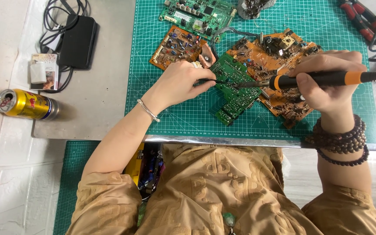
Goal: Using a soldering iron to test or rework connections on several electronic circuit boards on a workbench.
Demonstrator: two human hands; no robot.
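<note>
Head view: right hand (327, 82) clenched round soldering iron (310, 79), black-orange handle lying left-right, tip pointing left onto small green circuit board (233, 89). Left hand (181, 82) pinches thin dark tweezers (218, 81), points meeting iron tip from opposite side. Board lies between both hands on green cutting mat (175, 117), long axis diagonal, overlapping orange board (279, 56); densely populated, rectangular
</note>
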